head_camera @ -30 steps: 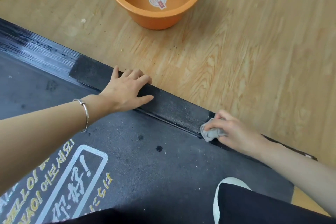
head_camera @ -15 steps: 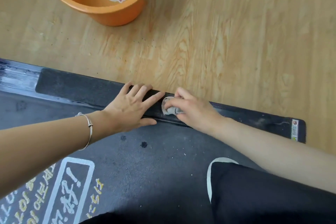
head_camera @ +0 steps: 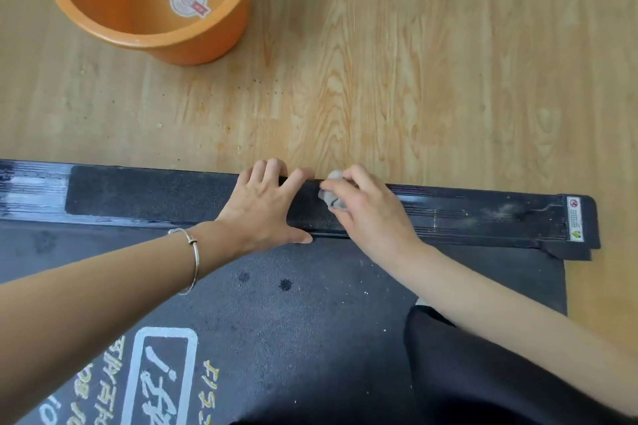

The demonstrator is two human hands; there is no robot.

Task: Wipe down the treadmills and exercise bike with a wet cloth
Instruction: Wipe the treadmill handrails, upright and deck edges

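As R hand [head_camera: 366, 214] slid, cloth [head_camera: 330, 198] by L hand [head_camera: 262, 207]

Wood floor [head_camera: 414, 79]: orange basin [head_camera: 152, 0], black treadmill [head_camera: 483, 217] on it.

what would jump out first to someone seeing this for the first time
The bright orange basin of water stands out first, at the top left on the pale wood floor. Next come two hands side by side at mid-frame on the black treadmill side rail: the left hand lies spread on it, and the right hand grips a small grey cloth against the rail.
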